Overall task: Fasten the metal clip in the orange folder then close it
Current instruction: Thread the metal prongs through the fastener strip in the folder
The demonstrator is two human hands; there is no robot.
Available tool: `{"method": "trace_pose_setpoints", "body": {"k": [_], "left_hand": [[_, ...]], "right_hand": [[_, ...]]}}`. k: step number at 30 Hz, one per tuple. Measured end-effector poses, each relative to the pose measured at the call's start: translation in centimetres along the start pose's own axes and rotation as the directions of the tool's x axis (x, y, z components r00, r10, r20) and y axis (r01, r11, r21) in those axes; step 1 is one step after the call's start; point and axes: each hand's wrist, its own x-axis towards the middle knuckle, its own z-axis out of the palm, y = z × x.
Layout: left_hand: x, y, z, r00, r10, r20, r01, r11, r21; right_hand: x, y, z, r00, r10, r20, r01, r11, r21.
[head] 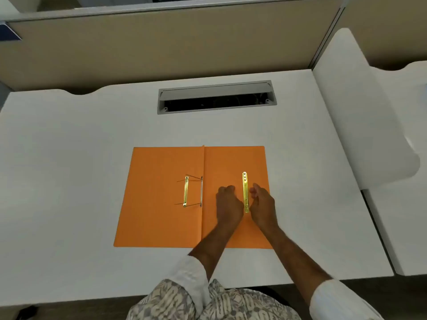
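Observation:
An orange folder (pixel 161 204) lies open flat on the white desk. On its left half, near the spine, sits a gold fastener base (pixel 185 191) with thin metal prongs sticking out sideways. A loose gold metal clip bar (pixel 245 188) lies lengthwise on the right half. My left hand (pixel 227 204) rests just left of the bar, fingers curled under. My right hand (pixel 262 203) is just right of the bar, fingertips close to its middle. Neither hand clearly grips the bar.
A grey cable slot (pixel 216 97) is set into the white desk (pixel 69 158) behind the folder. A beige partition rises at the back. A second white desk surface (pixel 369 125) adjoins on the right.

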Motion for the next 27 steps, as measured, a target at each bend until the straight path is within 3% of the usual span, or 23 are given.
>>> {"method": "trace_pose_setpoints", "body": {"k": [6,17,21,27], "left_hand": [[1.5,1.2,-0.2,0.958,-0.277,0.08,0.285,0.872,-0.398],[3.2,2.0,0.5,0.858,-0.466,0.217,0.492,0.622,-0.609],[3.1,2.2,0.5,0.857,-0.458,0.238,0.502,0.635,-0.587],[3.3,1.7,1.3,0.924,-0.332,0.189,0.382,0.797,-0.467]], "right_hand": [[0.5,-0.2,-0.4,0.993,0.117,0.002,-0.117,0.989,0.095],[0.5,0.4,0.0,0.995,0.095,-0.011,-0.092,0.985,0.148],[0.5,0.6,0.0,0.996,0.094,-0.008,-0.092,0.983,0.158],[0.5,0.7,0.0,0.994,0.104,-0.02,-0.099,0.983,0.156]]}}
